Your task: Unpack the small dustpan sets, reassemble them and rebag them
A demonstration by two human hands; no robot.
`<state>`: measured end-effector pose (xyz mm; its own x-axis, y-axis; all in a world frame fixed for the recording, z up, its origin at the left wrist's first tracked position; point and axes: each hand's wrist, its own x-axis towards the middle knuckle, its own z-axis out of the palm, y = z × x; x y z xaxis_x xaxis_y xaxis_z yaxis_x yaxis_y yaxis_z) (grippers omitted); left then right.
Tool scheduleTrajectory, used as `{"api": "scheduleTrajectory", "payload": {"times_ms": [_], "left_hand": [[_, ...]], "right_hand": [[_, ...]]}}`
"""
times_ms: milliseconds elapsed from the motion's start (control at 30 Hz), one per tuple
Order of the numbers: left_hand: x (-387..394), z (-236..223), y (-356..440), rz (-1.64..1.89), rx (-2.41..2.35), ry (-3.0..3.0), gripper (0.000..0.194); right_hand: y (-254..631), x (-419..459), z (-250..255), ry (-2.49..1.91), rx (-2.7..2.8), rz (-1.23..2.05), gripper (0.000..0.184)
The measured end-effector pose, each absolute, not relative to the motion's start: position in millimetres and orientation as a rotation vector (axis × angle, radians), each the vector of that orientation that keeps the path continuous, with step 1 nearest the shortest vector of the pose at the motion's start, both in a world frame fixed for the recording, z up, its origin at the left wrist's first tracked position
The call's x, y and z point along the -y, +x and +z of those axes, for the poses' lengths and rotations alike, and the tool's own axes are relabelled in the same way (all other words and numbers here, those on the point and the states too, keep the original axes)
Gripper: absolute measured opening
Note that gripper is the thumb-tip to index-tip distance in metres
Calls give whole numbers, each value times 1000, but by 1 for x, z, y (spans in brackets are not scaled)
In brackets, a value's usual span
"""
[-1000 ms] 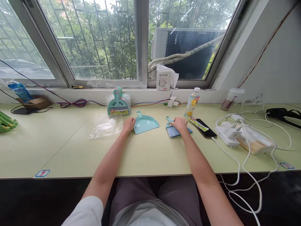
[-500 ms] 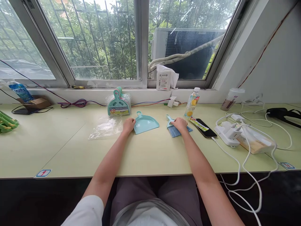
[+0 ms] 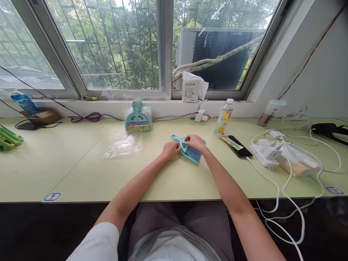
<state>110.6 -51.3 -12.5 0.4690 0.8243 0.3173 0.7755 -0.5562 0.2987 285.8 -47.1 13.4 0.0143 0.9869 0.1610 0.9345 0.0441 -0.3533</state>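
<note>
A light-blue dustpan [image 3: 186,156] lies on the table in front of me, its handle toward the upper left. On top of it is a small hand brush [image 3: 193,153] with blue-grey bristles. My left hand [image 3: 171,150] is closed on the dustpan's left edge, fingers pinched together. From above, my right hand [image 3: 195,142] is closed around the brush, partly covering it and the pan. To the left lies a crumpled clear plastic bag [image 3: 123,145]. Behind it stands a stack of wrapped dustpan-and-brush sets [image 3: 138,116].
On the right are a juice bottle [image 3: 224,116], a phone [image 3: 239,146] with a label card [image 3: 231,141] on it, a power strip [image 3: 263,156] with white cables, and a tissue pack [image 3: 301,161]. A blue bottle [image 3: 25,103] and green bundle [image 3: 9,138] are left.
Both hands have moved together toward the middle. The dustpan has shifted right and turned, and the brush has moved left onto it.
</note>
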Motion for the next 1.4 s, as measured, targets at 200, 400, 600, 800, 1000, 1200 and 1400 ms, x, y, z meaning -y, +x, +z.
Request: {"api": "scheduleTrajectory", "payload": {"times_ms": [200, 400, 600, 800, 1000, 1200, 1400], "left_hand": [[45, -7, 97, 846, -1354, 2745, 29], [22, -6, 63, 776, -1091, 3156, 28], [24, -9, 67, 527, -838, 3367, 29], [27, -12, 75, 419, -918, 3399, 31], [24, -15, 79, 423, -938, 3395, 28], [25, -13, 81, 449, -955, 3370, 28], [22, -16, 79, 470, -944, 3294, 30]], "right_hand": [[284, 51, 18, -1879, 2015, 298, 19], [284, 50, 14, -1677, 2103, 457, 18], [287, 44, 8, -1577, 2116, 484, 16], [290, 44, 8, -1551, 2112, 484, 17], [286, 49, 15, -1624, 2164, 399, 15], [286, 49, 16, -1643, 2151, 432, 16], [285, 50, 16, -1664, 2167, 423, 17]]}}
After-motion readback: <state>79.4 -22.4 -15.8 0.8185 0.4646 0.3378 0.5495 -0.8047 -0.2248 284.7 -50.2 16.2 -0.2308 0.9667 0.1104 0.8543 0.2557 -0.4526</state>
